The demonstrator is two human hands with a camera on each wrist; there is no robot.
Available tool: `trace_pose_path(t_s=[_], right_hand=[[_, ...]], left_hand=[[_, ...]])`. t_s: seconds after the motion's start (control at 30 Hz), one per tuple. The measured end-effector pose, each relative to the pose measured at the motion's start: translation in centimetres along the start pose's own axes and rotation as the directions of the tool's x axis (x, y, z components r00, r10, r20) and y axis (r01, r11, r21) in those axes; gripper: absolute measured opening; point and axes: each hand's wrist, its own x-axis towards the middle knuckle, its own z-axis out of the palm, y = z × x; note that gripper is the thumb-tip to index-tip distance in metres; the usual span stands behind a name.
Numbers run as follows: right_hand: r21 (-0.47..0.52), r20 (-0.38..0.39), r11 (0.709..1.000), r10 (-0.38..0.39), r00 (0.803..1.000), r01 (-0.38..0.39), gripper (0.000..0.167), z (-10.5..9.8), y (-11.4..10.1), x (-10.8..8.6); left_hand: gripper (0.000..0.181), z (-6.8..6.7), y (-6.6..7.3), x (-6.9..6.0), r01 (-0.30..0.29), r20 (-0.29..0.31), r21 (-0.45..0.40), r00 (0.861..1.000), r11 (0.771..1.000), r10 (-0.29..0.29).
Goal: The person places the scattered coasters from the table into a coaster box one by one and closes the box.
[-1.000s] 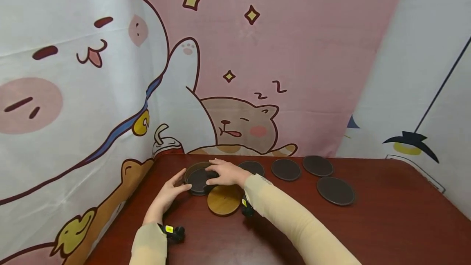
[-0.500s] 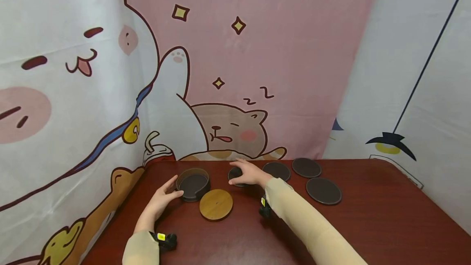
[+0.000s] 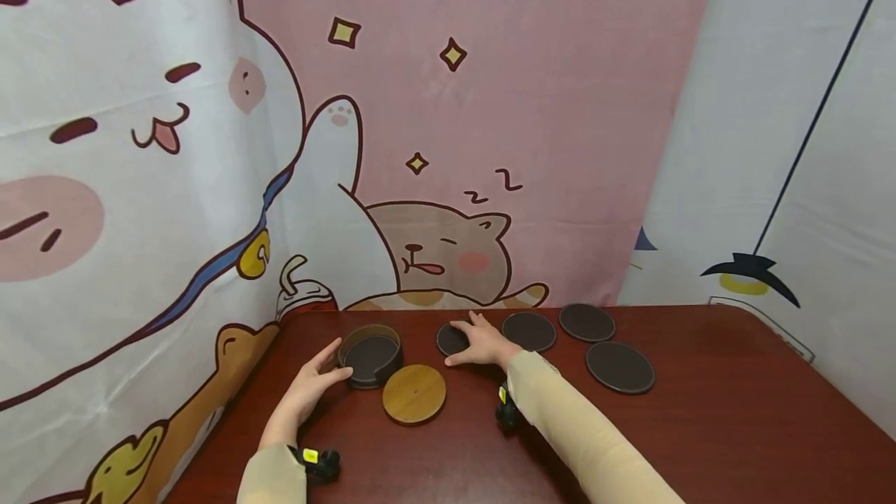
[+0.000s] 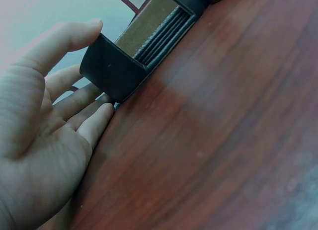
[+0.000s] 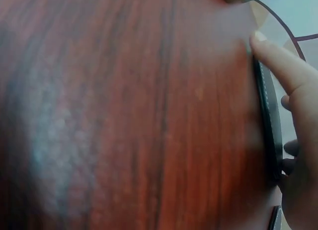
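Observation:
My left hand [image 3: 304,389] holds the side of a round black coaster holder [image 3: 385,374], its thumb and fingers spread around the wall. In the left wrist view, several stacked coasters [image 4: 166,36] show through the holder's side slot. My right hand [image 3: 488,347] is spread over a dark round coaster [image 3: 450,341], partly hiding it. The right wrist view shows that coaster [image 5: 269,123] edge-on against the table, with the thumb at one end and fingertips just above it. Whether the fingers press on it is hard to tell.
Right of that hand lie more dark coasters: one [image 3: 529,331] close by, another [image 3: 586,322] at the back, a third [image 3: 620,368] nearer. A round wooden disc [image 3: 414,395] lies in front of the holder. Printed cloth [image 3: 574,115] hangs behind the reddish-brown table [image 3: 742,411].
My right hand has left the holder and moved right to the nearest loose coaster, where its fingers have spread wider. The left hand stays at the holder. The head view has shifted slightly.

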Motion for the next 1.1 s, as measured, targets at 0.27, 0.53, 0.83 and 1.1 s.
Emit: trace_pose_path(t_s=[0.27, 0.53, 0.83, 1.1], right_hand=[[-0.064, 0.028, 0.996, 0.057, 0.998, -0.055, 0.083, -0.3, -0.6, 0.1], [-0.089, 0.017, 0.994, 0.058, 0.998, -0.057, 0.081, -0.2, -1.0, -0.2], [-0.047, -0.015, 0.999, -0.004, 1.000, 0.003, 0.079, -0.6, -0.2, -0.3], [-0.023, -0.006, 0.998, -0.063, 0.998, 0.063, 0.078, -2.2, 0.2, -0.4]], left_hand=[[0.079, 0.1, 0.2, -0.1, -0.004, -0.001, -0.009, 1.000, 1.000, 0.004], [0.078, 0.1, 0.2, -0.1, 0.001, -0.002, 0.001, 1.000, 1.000, -0.001], [0.078, 0.2, -0.2, 0.2, -0.009, 0.004, -0.003, 1.000, 1.000, 0.009], [0.078, 0.1, -0.1, 0.1, -0.013, 0.002, -0.013, 1.000, 1.000, 0.013]])
